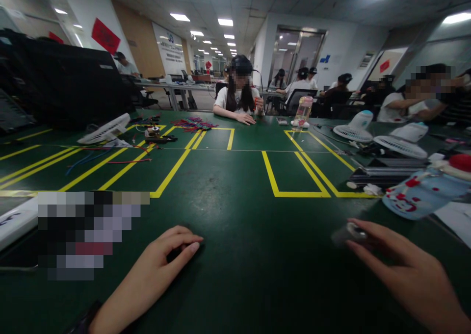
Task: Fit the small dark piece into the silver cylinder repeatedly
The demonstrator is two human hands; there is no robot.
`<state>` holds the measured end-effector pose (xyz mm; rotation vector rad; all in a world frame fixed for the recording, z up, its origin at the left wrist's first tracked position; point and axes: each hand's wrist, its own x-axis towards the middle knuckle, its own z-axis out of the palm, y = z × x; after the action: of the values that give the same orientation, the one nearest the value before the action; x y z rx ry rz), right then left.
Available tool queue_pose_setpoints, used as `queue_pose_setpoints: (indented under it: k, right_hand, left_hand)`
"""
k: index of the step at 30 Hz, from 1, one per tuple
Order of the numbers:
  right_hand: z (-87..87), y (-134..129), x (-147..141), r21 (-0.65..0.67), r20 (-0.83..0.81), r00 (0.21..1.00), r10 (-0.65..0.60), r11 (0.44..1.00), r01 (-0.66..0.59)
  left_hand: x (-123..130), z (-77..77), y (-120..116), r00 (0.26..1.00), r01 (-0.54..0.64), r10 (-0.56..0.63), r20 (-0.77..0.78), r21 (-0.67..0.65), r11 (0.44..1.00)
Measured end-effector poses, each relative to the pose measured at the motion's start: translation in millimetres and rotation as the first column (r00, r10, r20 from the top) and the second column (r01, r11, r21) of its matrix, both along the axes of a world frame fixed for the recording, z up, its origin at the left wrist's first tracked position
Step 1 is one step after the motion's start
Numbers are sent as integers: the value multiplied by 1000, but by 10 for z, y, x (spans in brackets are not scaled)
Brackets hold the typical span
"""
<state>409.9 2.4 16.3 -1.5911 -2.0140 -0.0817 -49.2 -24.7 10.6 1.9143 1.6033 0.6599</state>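
My left hand (172, 255) rests on the green tabletop (235, 275), left of the middle. Its fingers are curled and the thumb tip meets the index fingertip, with nothing visible between them. On the right, my right hand (405, 265) grips a small grey metallic cylinder (348, 234) between thumb and index finger. The cylinder lies on its side or is tilted, its round end toward the fingers; motion blur hides its details. Whether it touches the table I cannot tell.
Left stands a blurred-out flat object (18, 221). Yellow tape (301, 194) marks rectangles. A light-blue bottle (415, 196), dark metal bars (390, 169) and white fans (401, 142) stand right. Wires (195, 124) lie farther back; a person (239, 93) sits opposite.
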Motion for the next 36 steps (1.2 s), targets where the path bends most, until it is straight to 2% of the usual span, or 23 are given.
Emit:
queue_pose_setpoints:
  k: [2,4,6,8,11,14,17,20,24,30,34,36]
  right_hand:
    - [148,29,-582,-35,-58,956,289,956,-291]
    - [202,62,-1103,-102,-151,861,486,859,-502]
    - [173,90,-1468,-149,-246,776,580,769,-622]
    - [90,110,-1652,-165,-302,740,601,731,-662]
    - [-70,131,-1686,-176,-361,761,538,763,-623]
    - [-197,147,-1637,-215,-427,778,461,784,-582]
    - [-244,154,-1627,-246,-439,782,442,778,-578]
    - [-224,150,-1624,-260,-427,797,428,786,-561]
    - [-181,145,-1577,-265,-394,810,433,791,-552]
    - [-167,133,-1583,-200,-334,796,505,787,-584]
    - [-124,121,-1545,-196,-294,793,534,778,-597]
    - [-106,127,-1396,-194,-275,833,479,821,-536]
  left_hand:
    - [8,-12,0,1000,9,-9,-15,9,1000]
    - [-2,-29,-4,999,11,-10,-37,21,1000]
    - [-13,-38,-15,998,16,-14,-57,34,999]
    - [11,-24,-30,997,20,-16,-76,55,998]
    - [198,67,-38,992,49,-34,-118,131,990]
    - [559,226,9,988,117,-91,-124,224,967]
    - [898,390,108,988,152,-144,-53,242,958]
    - [1012,480,195,989,135,-145,23,241,961]
    - [902,400,233,992,73,-91,82,205,976]
    - [888,107,241,984,170,-162,-77,118,978]
    - [831,104,222,989,150,-150,-11,89,985]
    - [700,129,191,992,118,-120,47,55,992]
